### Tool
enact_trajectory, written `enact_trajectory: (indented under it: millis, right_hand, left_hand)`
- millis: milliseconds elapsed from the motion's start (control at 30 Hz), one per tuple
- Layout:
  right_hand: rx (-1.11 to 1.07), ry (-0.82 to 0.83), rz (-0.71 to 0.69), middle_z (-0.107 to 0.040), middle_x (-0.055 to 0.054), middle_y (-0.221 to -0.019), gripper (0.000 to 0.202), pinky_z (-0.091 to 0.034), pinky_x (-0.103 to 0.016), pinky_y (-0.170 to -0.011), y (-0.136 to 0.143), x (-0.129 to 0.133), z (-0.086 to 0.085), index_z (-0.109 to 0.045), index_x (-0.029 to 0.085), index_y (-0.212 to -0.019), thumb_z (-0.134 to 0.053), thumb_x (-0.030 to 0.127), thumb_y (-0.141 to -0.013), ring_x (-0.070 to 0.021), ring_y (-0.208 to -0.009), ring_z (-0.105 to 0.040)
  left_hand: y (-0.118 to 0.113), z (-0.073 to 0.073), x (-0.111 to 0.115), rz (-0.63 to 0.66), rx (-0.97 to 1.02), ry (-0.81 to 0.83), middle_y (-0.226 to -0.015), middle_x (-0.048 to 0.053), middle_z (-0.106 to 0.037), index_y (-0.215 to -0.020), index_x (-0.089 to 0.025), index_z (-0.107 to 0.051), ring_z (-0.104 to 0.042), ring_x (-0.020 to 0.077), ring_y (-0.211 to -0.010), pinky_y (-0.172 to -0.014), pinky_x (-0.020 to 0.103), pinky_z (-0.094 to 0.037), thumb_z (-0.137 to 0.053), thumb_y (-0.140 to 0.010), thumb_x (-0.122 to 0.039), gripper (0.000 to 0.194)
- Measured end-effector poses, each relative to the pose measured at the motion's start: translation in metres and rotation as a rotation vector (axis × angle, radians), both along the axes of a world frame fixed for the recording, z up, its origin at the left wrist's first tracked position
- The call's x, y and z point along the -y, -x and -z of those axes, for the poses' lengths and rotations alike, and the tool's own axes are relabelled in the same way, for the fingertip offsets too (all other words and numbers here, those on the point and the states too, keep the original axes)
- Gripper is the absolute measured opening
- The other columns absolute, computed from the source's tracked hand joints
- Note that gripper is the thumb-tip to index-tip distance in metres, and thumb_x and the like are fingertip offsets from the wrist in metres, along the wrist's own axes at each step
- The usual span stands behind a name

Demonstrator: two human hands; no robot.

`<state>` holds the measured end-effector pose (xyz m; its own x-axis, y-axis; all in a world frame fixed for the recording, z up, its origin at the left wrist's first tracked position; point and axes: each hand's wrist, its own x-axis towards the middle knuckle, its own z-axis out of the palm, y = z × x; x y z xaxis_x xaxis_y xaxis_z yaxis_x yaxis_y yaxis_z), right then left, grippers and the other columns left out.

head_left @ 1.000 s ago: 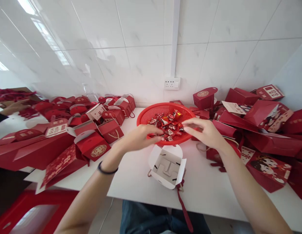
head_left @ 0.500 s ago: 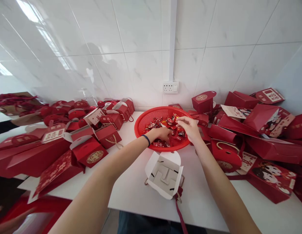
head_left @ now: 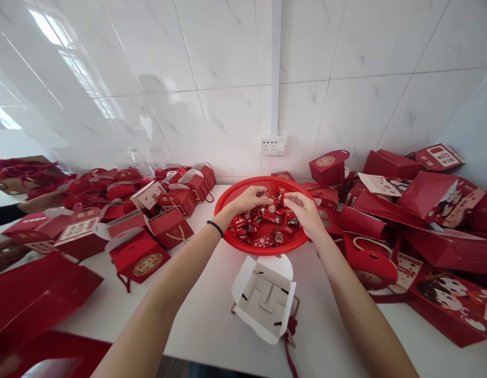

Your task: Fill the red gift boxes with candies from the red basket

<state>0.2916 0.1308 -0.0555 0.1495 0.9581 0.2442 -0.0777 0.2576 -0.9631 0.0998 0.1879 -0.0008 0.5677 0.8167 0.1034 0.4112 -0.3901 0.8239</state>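
Note:
A red plastic sieve basket point(head_left: 263, 250) holds many small wrapped candies point(head_left: 264, 240), mostly in red wrappers. Over its far half my left hand point(head_left: 249, 200), with a dark band at the wrist, has thumb and fingers closed around a red-wrapped candy, partly hidden. Facing it, my right hand point(head_left: 304, 210) pinches another wrapped candy point(head_left: 280, 196) by its edge; the two sets of fingertips nearly meet. Just below the basket, an open gift box point(head_left: 263, 299) shows its white inside, with cord ends poking through the walls and a red ribbon hanging at its right.
Folded red gift boxes point(head_left: 143, 257) crowd the left side of the white table point(head_left: 204, 310). More red boxes point(head_left: 444, 294) are heaped at the right. A co-worker's hand point(head_left: 7, 254) is at the far left among boxes. A socket point(head_left: 274, 145) sits on the tiled wall.
My left hand has risen out of the candies toward my right hand, which stays near the basket's right side. At the left, a co-worker's red box has moved up into view.

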Motion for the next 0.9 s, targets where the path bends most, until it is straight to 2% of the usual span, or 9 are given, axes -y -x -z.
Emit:
enact_trajectory:
  millis: [67, 200, 433, 567, 633, 700, 767, 900]
  right_hand:
    - [-0.003, 0.028, -0.029, -0.079, -0.006, -0.095, 0.036, -0.061, -0.042, -0.088, 0.002, 0.001, -0.001, -0.071, 0.023, -0.097, -0.082, 0.042, -0.069, -0.0261, -0.097, -0.075]
    - [-0.021, 0.06, -0.062, -0.079, -0.004, -0.092, 0.042, -0.061, -0.041, -0.084, 0.004, 0.002, -0.003, -0.068, 0.025, -0.103, -0.084, 0.044, -0.068, -0.026, -0.094, -0.075]
    - [-0.049, 0.046, -0.089, -0.075, 0.002, -0.075, 0.036, -0.057, -0.036, -0.075, 0.004, 0.001, -0.001, -0.069, 0.025, -0.087, -0.087, 0.032, -0.057, -0.0219, -0.074, -0.071]
    - [-0.088, 0.034, -0.071, -0.072, 0.003, -0.072, 0.028, -0.054, -0.032, -0.069, 0.003, 0.001, -0.001, -0.066, 0.024, -0.078, -0.086, 0.03, -0.059, -0.0188, -0.069, -0.066]
    - [-0.118, 0.032, -0.068, -0.071, 0.003, -0.072, 0.027, -0.053, -0.032, -0.067, 0.002, 0.001, -0.002, -0.065, 0.024, -0.076, -0.086, 0.034, -0.062, -0.0184, -0.068, -0.065]
    - [-0.145, 0.031, -0.069, -0.071, 0.003, -0.073, 0.029, -0.054, -0.031, -0.068, 0.002, 0.001, -0.004, -0.065, 0.024, -0.075, -0.086, 0.039, -0.064, -0.0183, -0.069, -0.065]
    - [-0.164, 0.029, -0.074, -0.072, 0.003, -0.075, 0.031, -0.054, -0.032, -0.07, 0.002, 0.001, -0.005, -0.066, 0.024, -0.075, -0.088, 0.042, -0.063, -0.0182, -0.072, -0.066]
    - [-0.181, 0.029, -0.082, -0.074, 0.002, -0.078, 0.035, -0.056, -0.032, -0.077, 0.003, 0.002, -0.007, -0.069, 0.023, -0.075, -0.094, 0.043, -0.059, -0.0185, -0.077, -0.067]
  left_hand:
    - [-0.003, -0.002, 0.002, 0.011, 0.119, 0.062, -0.068, -0.004, -0.051, -0.071, -0.019, -0.049, -0.048, 0.011, -0.063, -0.061, 0.025, -0.04, -0.072, -0.076, -0.044, 0.034]
    - [-0.009, -0.002, 0.002, 0.029, 0.212, 0.117, -0.071, -0.003, -0.055, -0.073, -0.018, -0.054, -0.052, 0.0111, -0.065, -0.063, 0.025, -0.044, -0.079, -0.074, -0.046, 0.038]
    - [-0.011, 0.008, -0.001, 0.019, 0.292, 0.149, -0.078, -0.001, -0.064, -0.081, -0.017, -0.064, -0.058, 0.0149, -0.072, -0.067, 0.028, -0.045, -0.08, -0.074, -0.049, 0.036]
    - [-0.014, 0.015, -0.01, -0.132, 0.34, 0.144, -0.078, 0.001, -0.066, -0.075, -0.018, -0.064, -0.058, 0.0175, -0.076, -0.07, 0.031, -0.046, -0.075, -0.076, -0.045, 0.03]
    - [-0.014, 0.019, -0.015, -0.215, 0.373, 0.129, -0.075, 0.002, -0.065, -0.07, -0.018, -0.062, -0.058, 0.0186, -0.077, -0.072, 0.031, -0.047, -0.073, -0.077, -0.045, 0.03]
    - [-0.014, 0.021, -0.016, -0.244, 0.391, 0.125, -0.073, 0.003, -0.064, -0.067, -0.019, -0.06, -0.057, 0.0188, -0.077, -0.072, 0.032, -0.047, -0.073, -0.077, -0.045, 0.031]
    - [-0.013, 0.02, -0.014, -0.215, 0.417, 0.133, -0.069, 0.001, -0.061, -0.064, -0.019, -0.058, -0.055, 0.0175, -0.073, -0.071, 0.031, -0.046, -0.075, -0.075, -0.047, 0.034]
    - [-0.013, 0.013, -0.001, -0.054, 0.444, 0.168, -0.064, -0.002, -0.053, -0.061, -0.018, -0.055, -0.05, 0.0135, -0.065, -0.064, 0.028, -0.042, -0.08, -0.071, -0.051, 0.042]
